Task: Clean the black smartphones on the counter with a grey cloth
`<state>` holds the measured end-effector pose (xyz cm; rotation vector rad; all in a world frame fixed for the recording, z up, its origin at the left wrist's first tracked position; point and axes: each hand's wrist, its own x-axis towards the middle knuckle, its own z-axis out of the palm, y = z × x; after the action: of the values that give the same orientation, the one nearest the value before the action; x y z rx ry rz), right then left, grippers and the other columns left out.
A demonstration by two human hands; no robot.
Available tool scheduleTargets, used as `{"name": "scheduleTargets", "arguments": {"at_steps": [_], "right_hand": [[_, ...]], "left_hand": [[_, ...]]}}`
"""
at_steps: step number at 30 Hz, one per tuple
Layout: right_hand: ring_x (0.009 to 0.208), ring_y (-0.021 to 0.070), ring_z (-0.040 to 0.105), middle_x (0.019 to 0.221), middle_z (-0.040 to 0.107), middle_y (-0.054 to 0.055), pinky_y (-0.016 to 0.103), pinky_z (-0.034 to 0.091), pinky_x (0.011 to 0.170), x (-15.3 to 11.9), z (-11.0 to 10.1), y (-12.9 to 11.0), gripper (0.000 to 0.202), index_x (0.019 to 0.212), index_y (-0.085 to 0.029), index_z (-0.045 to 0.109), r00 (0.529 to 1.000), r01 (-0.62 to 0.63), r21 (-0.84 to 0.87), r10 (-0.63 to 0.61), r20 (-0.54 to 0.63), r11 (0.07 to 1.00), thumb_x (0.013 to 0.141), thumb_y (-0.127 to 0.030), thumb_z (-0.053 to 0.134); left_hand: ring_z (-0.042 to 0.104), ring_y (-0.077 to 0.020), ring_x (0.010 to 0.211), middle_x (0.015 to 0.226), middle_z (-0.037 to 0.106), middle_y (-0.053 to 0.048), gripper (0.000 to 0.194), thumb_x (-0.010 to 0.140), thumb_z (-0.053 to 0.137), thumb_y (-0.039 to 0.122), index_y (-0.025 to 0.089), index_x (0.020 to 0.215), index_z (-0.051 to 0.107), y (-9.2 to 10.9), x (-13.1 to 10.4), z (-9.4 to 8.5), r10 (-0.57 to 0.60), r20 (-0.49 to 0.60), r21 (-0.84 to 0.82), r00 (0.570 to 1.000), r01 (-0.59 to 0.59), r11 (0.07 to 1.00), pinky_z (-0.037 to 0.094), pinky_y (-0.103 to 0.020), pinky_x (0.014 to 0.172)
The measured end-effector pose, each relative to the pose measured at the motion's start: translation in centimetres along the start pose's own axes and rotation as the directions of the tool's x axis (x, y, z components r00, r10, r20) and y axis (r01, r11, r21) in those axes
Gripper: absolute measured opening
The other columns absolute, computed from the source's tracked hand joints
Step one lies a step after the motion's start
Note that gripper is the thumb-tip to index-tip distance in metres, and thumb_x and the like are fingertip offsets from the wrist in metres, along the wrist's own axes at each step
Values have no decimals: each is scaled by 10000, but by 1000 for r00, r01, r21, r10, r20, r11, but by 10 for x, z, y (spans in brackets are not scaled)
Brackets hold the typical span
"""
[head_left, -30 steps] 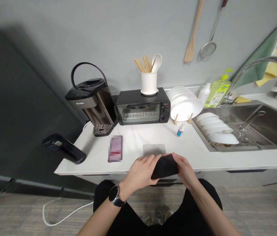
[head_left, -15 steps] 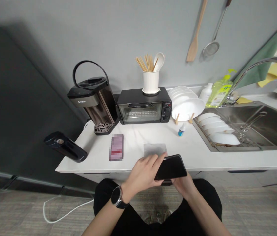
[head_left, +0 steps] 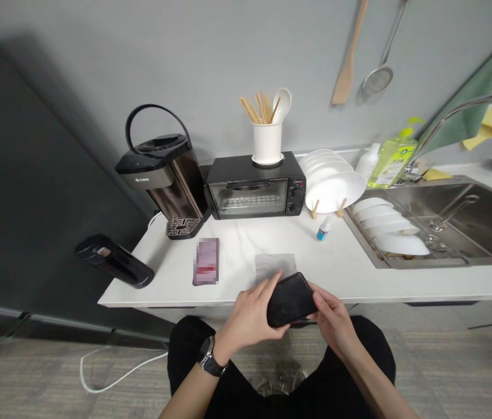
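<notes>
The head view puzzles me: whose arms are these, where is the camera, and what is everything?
You are looking through a camera worn on a person's head, aimed forward and down; the arms are the wearer's own, and no robot appears. Their bare left hand and bare right hand hold a flat black rectangular phone near the front edge of the white countertop. On it are a small blue-and-white bottle, a flat grey sheet, a flat purplish item, blurred out, and a black toaster oven.

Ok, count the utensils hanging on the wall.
2: a wooden spatula above the white plates, and a strainer to its right. Both run off the top edge; none seem hidden.
</notes>
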<state>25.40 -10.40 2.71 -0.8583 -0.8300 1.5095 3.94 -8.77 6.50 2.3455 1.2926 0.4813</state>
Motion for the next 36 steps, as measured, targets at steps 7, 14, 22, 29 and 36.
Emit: {"name": "scheduleTargets", "arguments": {"at_steps": [7,14,22,29,36], "right_hand": [[1095,308,736,1267,767,85,342,635,677,0,-1,5,411,1186,-299,804,999,-5,53,8,-45,999,853,-539,792],[968,307,737,1061,805,82,433,620,811,2,9,4,478,1142,-290,793,991,-30,28,33,-129,999,790,-612,812],[896,252,708,973,761,58,354,587,815,-2,15,-13,387,1053,-274,748,962,158,-478,-243,-121,864,928,-627,649],[1160,323,690,1293,741,86,391,645,776,-4,14,-14,472,1220,-286,768,970,94,-469,-188,-156,878,908,-625,667],[880,264,736,1150,778,75,341,644,633,-8,12,-18,414,1161,-281,777,971,94,-408,-175,-166,908,912,-599,686]], "left_hand": [[608,-344,1348,1605,503,-89,1193,744,811,406,339,1673,66,-2,3,-1,1,17,-15,1000,-1,1000,559,-511,1042],[568,-350,1397,1624,479,-95,1246,695,875,422,354,1670,102,-6,1,7,-2,-20,-124,1000,-1,992,525,-527,1093],[622,-315,1308,1480,595,-78,1084,683,889,343,341,1606,322,-3,-5,19,-58,-126,-272,990,22,962,521,-488,1113],[582,-309,1363,1504,576,-79,978,702,851,271,313,1567,396,5,-4,19,-26,-151,-327,988,-25,945,498,-477,1153],[593,-298,1347,1486,595,-75,948,678,861,237,290,1526,439,10,-3,21,-50,-157,-439,986,-25,898,493,-464,1167]]}}
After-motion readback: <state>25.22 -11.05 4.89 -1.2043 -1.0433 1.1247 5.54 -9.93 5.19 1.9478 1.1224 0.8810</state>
